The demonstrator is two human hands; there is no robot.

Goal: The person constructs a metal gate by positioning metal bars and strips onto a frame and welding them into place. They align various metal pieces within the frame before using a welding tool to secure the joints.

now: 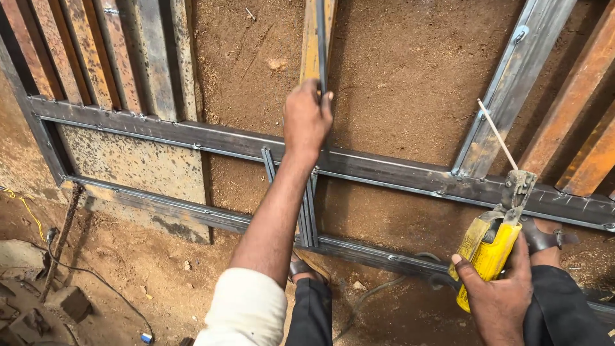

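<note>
Bare dirt ground (397, 70). Left hand (306, 118) pinches thin dark steel strip (321, 38); right hand (496, 291) grips yellow electrode holder (490, 253). Loosely steadied strip could shift, misaligning on grey frame (384, 168).

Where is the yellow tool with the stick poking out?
The yellow electrode holder is at the lower right of the head view, gripped in the right hand, its welding rod pointing up toward the slanted steel bar of the metal frame.

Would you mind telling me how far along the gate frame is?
Done: slats at upper left sit on the frame rail, with weld spots along it. In hand: left hand holds a thin bar upright; right hand grips the yellow electrode holder. Left: the middle span shows bare ground.
</note>
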